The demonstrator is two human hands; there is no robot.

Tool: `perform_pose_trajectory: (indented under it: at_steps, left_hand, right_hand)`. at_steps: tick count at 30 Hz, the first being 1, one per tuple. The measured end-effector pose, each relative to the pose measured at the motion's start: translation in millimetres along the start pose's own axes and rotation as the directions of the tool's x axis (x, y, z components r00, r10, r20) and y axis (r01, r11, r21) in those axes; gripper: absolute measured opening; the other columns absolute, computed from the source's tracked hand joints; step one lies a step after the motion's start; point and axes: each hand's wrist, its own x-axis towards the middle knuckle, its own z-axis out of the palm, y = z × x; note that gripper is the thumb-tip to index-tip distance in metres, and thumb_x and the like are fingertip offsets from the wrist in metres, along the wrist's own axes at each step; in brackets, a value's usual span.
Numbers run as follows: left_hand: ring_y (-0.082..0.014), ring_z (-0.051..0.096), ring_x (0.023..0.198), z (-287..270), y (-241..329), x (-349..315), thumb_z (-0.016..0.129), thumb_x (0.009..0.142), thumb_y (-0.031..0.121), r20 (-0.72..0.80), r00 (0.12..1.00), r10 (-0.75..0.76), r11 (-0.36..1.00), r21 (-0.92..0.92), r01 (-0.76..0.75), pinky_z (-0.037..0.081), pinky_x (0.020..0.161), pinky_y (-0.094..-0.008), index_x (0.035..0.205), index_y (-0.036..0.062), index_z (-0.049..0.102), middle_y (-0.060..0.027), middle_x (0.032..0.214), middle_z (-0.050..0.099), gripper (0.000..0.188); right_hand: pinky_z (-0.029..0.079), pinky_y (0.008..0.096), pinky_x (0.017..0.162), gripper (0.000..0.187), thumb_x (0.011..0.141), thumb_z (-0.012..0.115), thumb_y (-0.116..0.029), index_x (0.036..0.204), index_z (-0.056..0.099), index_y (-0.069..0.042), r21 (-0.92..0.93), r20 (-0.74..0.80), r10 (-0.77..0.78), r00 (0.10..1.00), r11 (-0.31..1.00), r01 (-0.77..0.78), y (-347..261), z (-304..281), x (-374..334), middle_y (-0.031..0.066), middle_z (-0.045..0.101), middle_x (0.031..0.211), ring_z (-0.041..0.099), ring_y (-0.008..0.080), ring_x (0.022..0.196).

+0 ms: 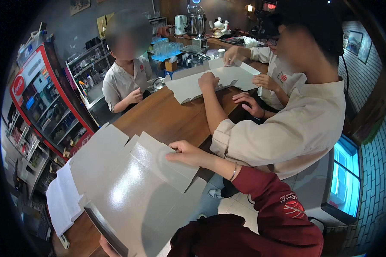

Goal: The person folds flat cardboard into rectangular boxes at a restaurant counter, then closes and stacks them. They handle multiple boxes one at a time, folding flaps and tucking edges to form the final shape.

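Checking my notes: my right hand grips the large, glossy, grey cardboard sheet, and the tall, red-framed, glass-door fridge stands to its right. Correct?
Not quite: in the head view, the tall, red-framed, glass-door fridge stands to the left of the large, glossy, grey cardboard sheet. Your right hand does grip that sheet.
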Motion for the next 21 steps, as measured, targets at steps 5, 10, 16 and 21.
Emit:
perform_pose_trajectory:
  at_steps: [5,10,16,21]
  left_hand:
    - [-0.0239,0.045,0.122,-23,-30,31,0.052,0.09,0.039,0.032,0.963,-0.269,0.888,-0.379,0.261,0.037,0.101,-0.0364,0.137,0.0012,0.035,-0.0131,0.133,0.045,0.062]
    - [-0.023,0.047,0.12,-36,-32,53,0.052,0.089,0.044,0.138,0.945,-0.296,0.945,-0.1,0.31,0.039,0.1,-0.0344,0.137,0.0018,0.039,-0.0127,0.134,0.045,0.065]
    - [-0.0222,0.046,0.122,-28,-28,57,0.046,0.09,0.038,0.056,0.932,-0.357,0.921,-0.148,0.361,0.039,0.101,-0.0347,0.138,0.0028,0.039,-0.0098,0.133,0.046,0.061]
    - [-0.0228,0.046,0.122,-30,-33,59,0.043,0.089,0.037,0.106,0.931,-0.348,0.919,-0.158,0.362,0.039,0.101,-0.0351,0.139,0.0023,0.037,-0.0104,0.135,0.045,0.061]
  right_hand:
    - [0.046,0.0187,0.065,0.025,0.091,0.06,-0.018,0.107,0.058,0.002,0.097,0.031,-0.057,0.998,0.994,0.054,4,3,0,0.0009,0.064,0.089,0.057,0.0027,0.075]
    - [0.042,0.0209,0.058,0.029,0.089,0.062,-0.024,0.102,0.059,0.002,-0.004,0.032,-0.117,0.993,0.993,0.117,2,7,1,0.0012,0.061,0.079,0.052,0.0035,0.067]
    - [0.044,0.023,0.063,0.03,0.09,0.061,-0.022,0.107,0.055,0.003,-0.038,0.035,-0.15,0.988,0.988,0.151,5,12,5,0.0056,0.064,0.081,0.055,0.0062,0.071]
    - [0.046,0.0237,0.066,0.027,0.09,0.06,-0.016,0.108,0.054,0.003,-0.068,0.059,-0.149,0.987,0.986,0.153,7,9,4,0.009,0.066,0.086,0.058,0.0071,0.078]
